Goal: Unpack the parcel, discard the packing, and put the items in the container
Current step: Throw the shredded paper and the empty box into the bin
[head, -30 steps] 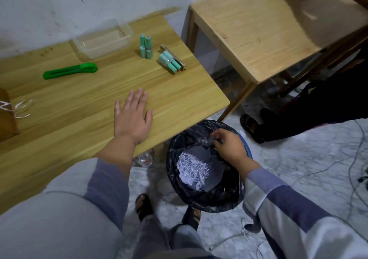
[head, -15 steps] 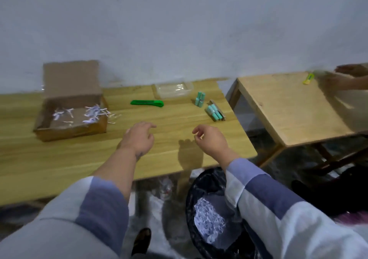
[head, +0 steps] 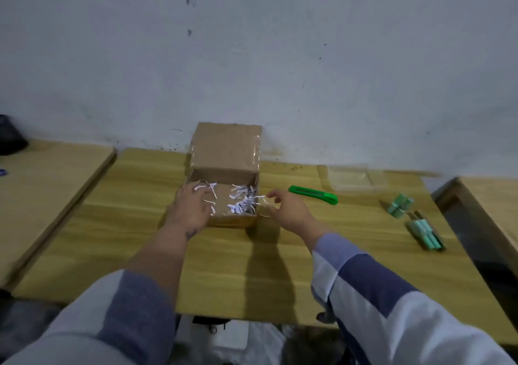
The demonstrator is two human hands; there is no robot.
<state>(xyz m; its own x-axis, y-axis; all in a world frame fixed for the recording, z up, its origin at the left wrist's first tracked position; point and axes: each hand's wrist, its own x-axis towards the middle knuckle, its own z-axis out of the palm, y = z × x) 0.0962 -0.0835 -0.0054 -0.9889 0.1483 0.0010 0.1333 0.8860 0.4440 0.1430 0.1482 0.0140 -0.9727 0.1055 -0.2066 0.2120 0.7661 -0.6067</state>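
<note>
Left hand [head: 190, 210] spread, fingers relaxed, laid against the left wall of the cardboard box [head: 224, 196]. The box sits right between both hands, brown, flap standing up against the wall, tape glinting along its edges. Inside, white paper shreds [head: 241, 200] scattered over the bare floor, thickest at the right. Right hand [head: 288, 210] at the box's right side, fingers loosely curled, holding nothing. Beyond it, a green utility knife [head: 313, 194], then the clear plastic container [head: 356, 179], then teal cylinders [head: 399, 207] clustered farthest right.
</note>
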